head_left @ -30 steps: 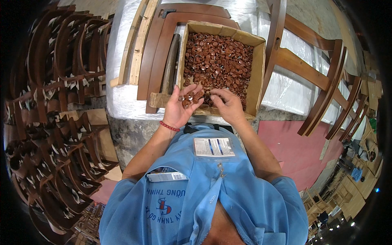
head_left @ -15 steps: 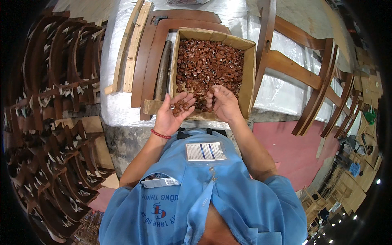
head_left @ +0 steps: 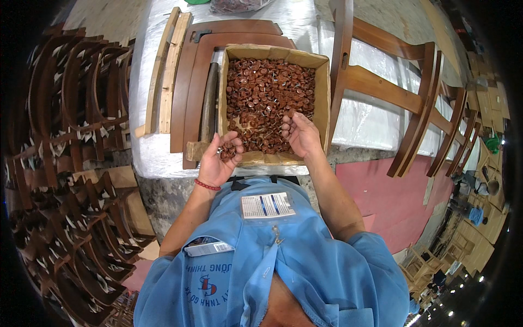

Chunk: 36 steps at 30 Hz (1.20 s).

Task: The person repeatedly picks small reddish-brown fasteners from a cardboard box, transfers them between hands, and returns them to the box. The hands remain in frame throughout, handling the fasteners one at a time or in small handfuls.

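Note:
A cardboard box [head_left: 322,90] holds a heap of brown, round-headed nail-in furniture glides [head_left: 272,87] with thin metal shanks. Over the box's near left corner, my left hand [head_left: 217,163] is cupped palm up, fingers curled around several of the same glides [head_left: 229,151]. My right hand [head_left: 303,136] hovers above the near right part of the heap. Its thumb and forefinger are pinched around a brown glide [head_left: 289,113], partly hidden by the fingertips. The box's cardboard bottom shows through between the glides near my hands.
Left of the box lie a dark bar with a wooden block [head_left: 196,151], curved brown wooden frame parts [head_left: 188,82] and two pale wood strips [head_left: 168,76]. Brown chair frames [head_left: 381,87] stand at the right. Stacked dark wooden parts [head_left: 81,98] fill the far left.
The view has shifted a little, so the box sits further left and lower. My left fingers have curled in more over the glides. My right hand stays pinched above the heap.

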Available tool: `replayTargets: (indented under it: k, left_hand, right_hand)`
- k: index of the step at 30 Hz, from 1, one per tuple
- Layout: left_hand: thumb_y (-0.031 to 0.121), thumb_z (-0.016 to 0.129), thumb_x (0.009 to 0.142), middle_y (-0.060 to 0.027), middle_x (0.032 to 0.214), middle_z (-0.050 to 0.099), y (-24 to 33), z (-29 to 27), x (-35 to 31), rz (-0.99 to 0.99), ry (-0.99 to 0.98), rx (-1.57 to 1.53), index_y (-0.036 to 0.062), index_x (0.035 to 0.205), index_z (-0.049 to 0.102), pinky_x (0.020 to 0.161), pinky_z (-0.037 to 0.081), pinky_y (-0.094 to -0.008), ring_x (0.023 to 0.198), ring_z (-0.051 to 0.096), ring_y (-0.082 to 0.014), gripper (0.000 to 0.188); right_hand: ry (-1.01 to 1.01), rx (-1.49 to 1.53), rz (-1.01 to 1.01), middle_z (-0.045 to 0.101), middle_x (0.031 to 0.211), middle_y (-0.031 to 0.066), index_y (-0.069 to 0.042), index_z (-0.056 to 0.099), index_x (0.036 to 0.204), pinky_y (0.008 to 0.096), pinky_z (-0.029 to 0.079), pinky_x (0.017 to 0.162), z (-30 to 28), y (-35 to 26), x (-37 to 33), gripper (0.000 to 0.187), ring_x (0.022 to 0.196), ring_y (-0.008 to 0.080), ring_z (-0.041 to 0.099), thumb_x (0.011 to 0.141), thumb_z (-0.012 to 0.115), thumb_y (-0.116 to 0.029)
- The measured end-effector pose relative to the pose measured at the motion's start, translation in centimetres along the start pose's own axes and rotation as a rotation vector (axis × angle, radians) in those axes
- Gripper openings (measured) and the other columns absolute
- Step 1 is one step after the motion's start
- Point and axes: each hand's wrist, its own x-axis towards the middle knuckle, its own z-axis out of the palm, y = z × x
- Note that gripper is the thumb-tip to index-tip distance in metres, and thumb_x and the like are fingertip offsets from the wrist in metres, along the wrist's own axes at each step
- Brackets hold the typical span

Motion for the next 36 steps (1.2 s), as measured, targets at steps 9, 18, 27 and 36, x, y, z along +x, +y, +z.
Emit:
replayTargets:
  k: [9,18,27,36]
  left_hand:
    - [0.031,0.054,0.096,-0.0009,0.081,0.056,0.5,2.2,1.3,-0.144,0.013,0.244,0.0052,0.098,0.060,0.059,0.043,-0.0242,0.074,0.056,-0.0124,0.027]
    - [0.027,0.062,0.092,0.0005,0.071,0.056,-0.4,6.3,4.4,-0.109,0.035,0.572,0.0045,0.097,0.064,0.051,0.040,-0.0218,0.063,0.054,-0.0094,0.023]
    - [0.022,0.062,0.091,-0.0004,0.070,0.060,-0.5,6.6,4.2,0.017,0.069,0.902,0.0011,0.098,0.067,0.050,0.041,-0.0217,0.059,0.054,-0.0076,0.022]
    - [0.021,0.060,0.092,0.0006,0.071,0.057,-0.5,5.7,4.1,-0.019,0.160,0.701,0.0054,0.089,0.064,0.049,0.038,-0.0218,0.060,0.054,-0.0085,0.016]
  right_hand:
    - [0.103,-0.573,-0.234,0.067,0.091,0.0074,-0.002,0.059,0.098,0.0275,0.050,0.067,2.2,-1.3,1.0,0.014,0.075,0.0137,0.063,0.093,0.055,-0.014]
    - [-0.169,-1.207,-0.887,0.061,0.091,0.0118,-0.002,0.064,0.093,0.0327,0.048,0.074,5.4,-1.4,-3.3,0.010,0.085,0.0268,0.060,0.085,0.062,-0.008]
    - [-0.249,-1.218,-0.840,0.062,0.091,0.0112,-0.003,0.067,0.095,0.0343,0.049,0.074,5.3,-0.8,-3.2,0.014,0.083,0.0276,0.062,0.085,0.064,-0.013]
    - [0.258,-1.719,-0.882,0.057,0.091,0.0134,-0.009,0.066,0.103,0.0421,0.049,0.076,2.9,-1.7,3.9,0.020,0.087,0.0315,0.059,0.085,0.063,-0.017]
